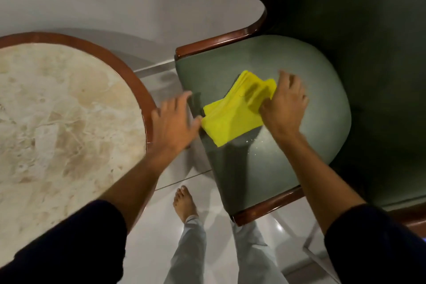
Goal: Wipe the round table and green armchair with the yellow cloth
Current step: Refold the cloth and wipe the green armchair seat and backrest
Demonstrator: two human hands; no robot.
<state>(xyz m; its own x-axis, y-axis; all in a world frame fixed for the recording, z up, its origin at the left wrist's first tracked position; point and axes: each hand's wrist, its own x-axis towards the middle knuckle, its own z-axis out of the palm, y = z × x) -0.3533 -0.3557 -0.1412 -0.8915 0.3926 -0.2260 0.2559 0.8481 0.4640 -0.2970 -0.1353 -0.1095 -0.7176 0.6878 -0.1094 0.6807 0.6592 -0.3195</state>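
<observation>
Left hand [174, 122]: palm down, fingers [184, 99] spread and extended forward, blurred, forearm bare below a dark sleeve [76, 244]. Right hand [284, 105]: palm down, fingers curled and pressed downward, forearm reaching forward from the lower right. One bare foot [184, 203] visible between the arms.

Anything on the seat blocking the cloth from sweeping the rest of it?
No object visible. The cloth lies on the seat under the right hand; only small pale crumbs lie beside it. The left hand is at the seat's edge.

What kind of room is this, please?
Probably a sitting room or lounge: a green armchair with wooden trim, a round table with a marble-like top beside it, and a glossy tiled floor.
</observation>
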